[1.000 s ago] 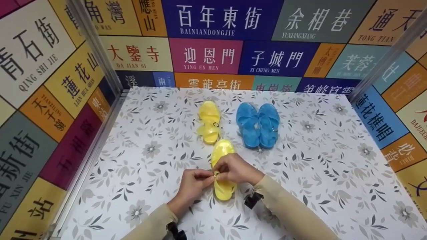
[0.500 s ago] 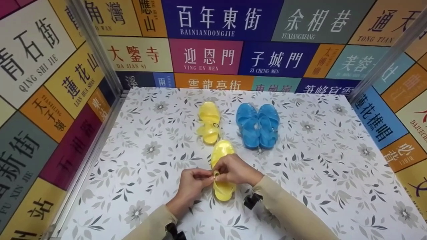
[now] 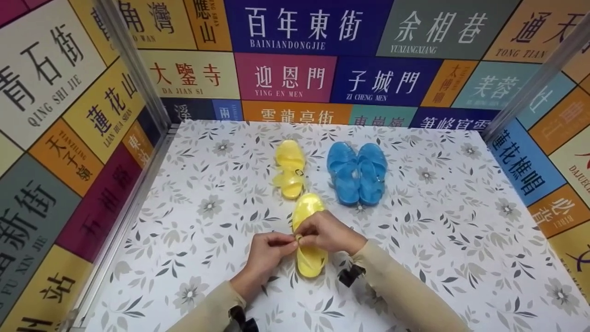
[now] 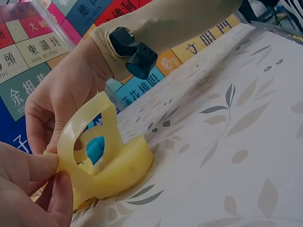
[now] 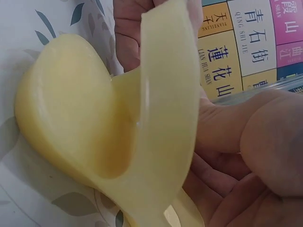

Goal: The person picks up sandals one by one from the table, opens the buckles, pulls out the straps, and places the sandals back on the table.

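Observation:
A yellow jelly sandal (image 3: 310, 265) lies on the table near the person, toe end pointing away. At its left side, the left hand (image 3: 268, 252) pinches the ankle strap's fastening between thumb and fingertips. From above, the right hand (image 3: 329, 232) pinches the strap (image 5: 169, 94) at the same spot, fingertips almost meeting the left ones. The fingers mostly cover the fastening. In the left wrist view the heel (image 4: 130, 163) rests on the table and the strap arches above it. The second yellow sandal (image 3: 289, 157) lies farther back, with its small buckle visible.
A pair of blue sandals (image 3: 343, 184) lies side by side at the back, right of the yellow ones. White cloth (image 3: 207, 286) with a leaf pattern covers the table. Colourful sign-printed panels (image 3: 286, 76) enclose the back and sides.
Both hands stay at the strap with only small finger movements. The right thumb and fingers have shifted slightly, and the fastening between the fingertips is now more covered.

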The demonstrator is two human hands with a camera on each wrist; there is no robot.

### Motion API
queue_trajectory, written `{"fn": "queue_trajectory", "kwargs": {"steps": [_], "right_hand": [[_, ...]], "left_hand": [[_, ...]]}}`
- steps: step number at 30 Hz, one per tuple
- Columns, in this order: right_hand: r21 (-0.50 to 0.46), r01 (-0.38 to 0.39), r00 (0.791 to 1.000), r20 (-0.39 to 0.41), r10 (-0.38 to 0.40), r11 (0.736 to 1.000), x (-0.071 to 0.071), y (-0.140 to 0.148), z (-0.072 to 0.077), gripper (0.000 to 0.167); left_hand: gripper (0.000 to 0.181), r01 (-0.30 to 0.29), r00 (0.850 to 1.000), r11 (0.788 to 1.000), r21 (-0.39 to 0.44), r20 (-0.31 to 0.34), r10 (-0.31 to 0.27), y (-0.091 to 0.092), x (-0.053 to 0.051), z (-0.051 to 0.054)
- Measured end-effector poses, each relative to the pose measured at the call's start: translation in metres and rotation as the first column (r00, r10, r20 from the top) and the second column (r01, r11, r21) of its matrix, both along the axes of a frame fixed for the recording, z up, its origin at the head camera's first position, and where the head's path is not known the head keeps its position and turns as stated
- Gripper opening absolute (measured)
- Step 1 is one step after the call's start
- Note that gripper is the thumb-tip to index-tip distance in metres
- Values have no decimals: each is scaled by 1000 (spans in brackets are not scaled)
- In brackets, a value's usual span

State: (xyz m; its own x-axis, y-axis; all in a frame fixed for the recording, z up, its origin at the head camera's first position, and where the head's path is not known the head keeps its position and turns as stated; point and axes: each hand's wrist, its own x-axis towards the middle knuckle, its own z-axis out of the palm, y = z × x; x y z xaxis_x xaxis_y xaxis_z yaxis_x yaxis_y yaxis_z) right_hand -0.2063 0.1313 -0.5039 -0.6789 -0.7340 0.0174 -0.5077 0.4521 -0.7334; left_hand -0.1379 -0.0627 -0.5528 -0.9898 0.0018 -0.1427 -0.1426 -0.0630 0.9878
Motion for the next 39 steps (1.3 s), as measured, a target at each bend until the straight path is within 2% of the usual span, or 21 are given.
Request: {"fn": "queue_trajectory", "kwargs": {"steps": [5, 10, 19, 28, 34, 39], "right_hand": [[6, -15, 997, -74, 16, 1000, 0, -1, -2, 12], [-6, -14, 998, -56, 13, 1000, 1, -2, -3, 15], [5, 52, 998, -25, -52, 999, 3, -2, -4, 8], [-40, 62, 998, 34, -61, 997, 2, -3, -2, 2], [-23, 30, 999, -36, -30, 999, 0, -4, 0, 5], [1, 5, 997, -76, -5, 1000, 1, -4, 3, 7]], "left_hand": [[16, -9, 1000, 1000, -3, -15, 9, 1, -1, 1], [18, -23, 1000, 999, -24, -6, 23, 2, -1, 3], [21, 38, 998, 999, -39, -38, -40, 1, 0, 0], [27, 48, 996, 996, -71, -72, -53, 1, -2, 0], [30, 74, 991, 995, -73, -102, -81, 1, -1, 1], [32, 82, 992, 992, -98, -84, -90, 1, -2, 1]]}}
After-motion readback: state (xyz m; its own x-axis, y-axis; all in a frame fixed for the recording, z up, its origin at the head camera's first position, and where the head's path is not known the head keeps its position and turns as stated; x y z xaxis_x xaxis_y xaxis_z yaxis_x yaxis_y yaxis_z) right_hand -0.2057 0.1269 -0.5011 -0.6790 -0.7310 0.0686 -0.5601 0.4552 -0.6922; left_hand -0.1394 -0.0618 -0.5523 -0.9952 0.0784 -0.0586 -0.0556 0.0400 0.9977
